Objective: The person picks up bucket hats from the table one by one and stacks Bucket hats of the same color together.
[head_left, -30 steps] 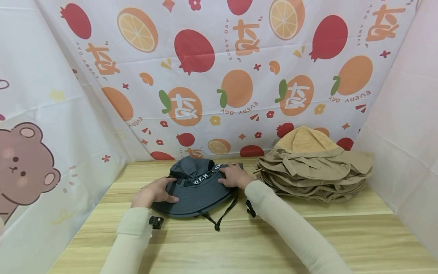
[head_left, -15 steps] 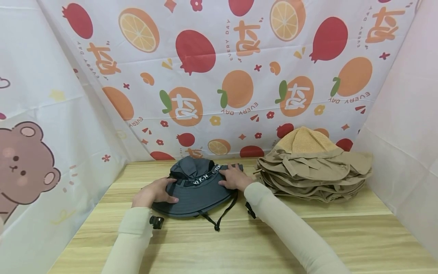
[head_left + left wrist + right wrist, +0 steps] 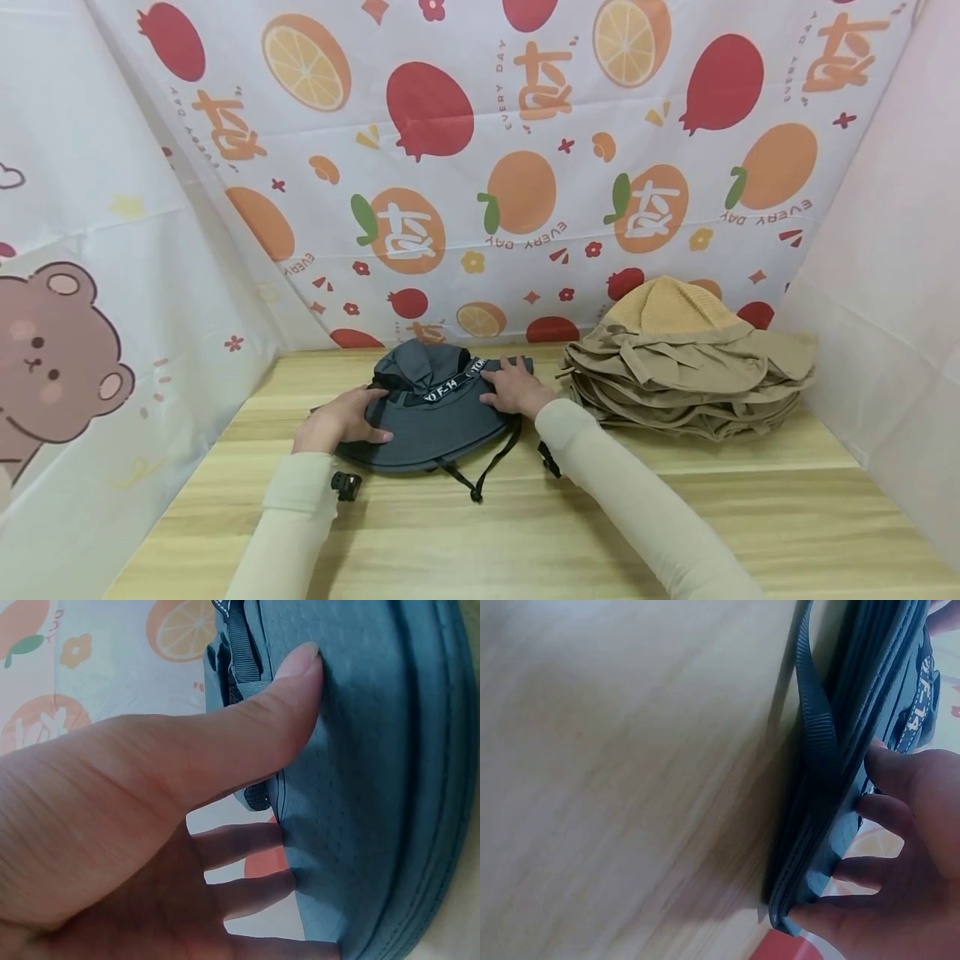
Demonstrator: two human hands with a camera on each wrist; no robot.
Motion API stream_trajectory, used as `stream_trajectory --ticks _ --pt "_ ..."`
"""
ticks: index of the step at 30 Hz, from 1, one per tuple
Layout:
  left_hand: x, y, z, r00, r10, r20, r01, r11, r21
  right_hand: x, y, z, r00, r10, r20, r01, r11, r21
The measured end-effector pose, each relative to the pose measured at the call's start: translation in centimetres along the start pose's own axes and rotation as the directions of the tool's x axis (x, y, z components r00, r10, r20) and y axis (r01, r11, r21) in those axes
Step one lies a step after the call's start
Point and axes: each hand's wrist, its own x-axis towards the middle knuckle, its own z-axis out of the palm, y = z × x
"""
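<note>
A dark grey bucket hat (image 3: 438,429), with a black band lettered in white, lies on the wooden table. Its crown (image 3: 420,367) slumps toward the back, and a black chin cord (image 3: 491,473) trails off the front edge. My left hand (image 3: 341,421) rests on the brim's left part; the left wrist view shows the thumb (image 3: 296,686) extended over the fabric and fingertips against it. On the right end of the brim, my right hand (image 3: 517,390) lays its spread fingertips. Layered brim edges (image 3: 855,742) show in the right wrist view.
To the right stands a stack of khaki hats (image 3: 690,375), topped by a yellow knitted crown (image 3: 663,308). A fruit-print cloth (image 3: 465,192) hangs behind the table (image 3: 480,550), with pale cloths at both sides.
Both hands stay in the same places on the hat. The head view shifts very slightly; nothing else visibly moves.
</note>
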Motion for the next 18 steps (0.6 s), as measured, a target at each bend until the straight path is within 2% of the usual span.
stream_trajectory --ticks 13,18 --pt "-0.20 -0.08 0.03 1.000 -0.012 0.001 0.012 1.000 -0.018 -0.48 -0.27 -0.29 0.996 0.066 0.053 -0.067 0.997 0.035" --pt "-0.29 0.03 0.07 1.000 -0.010 0.004 0.010 1.000 -0.018 -0.65 -0.30 -0.41 0.996 0.068 0.063 -0.068 0.998 0.011"
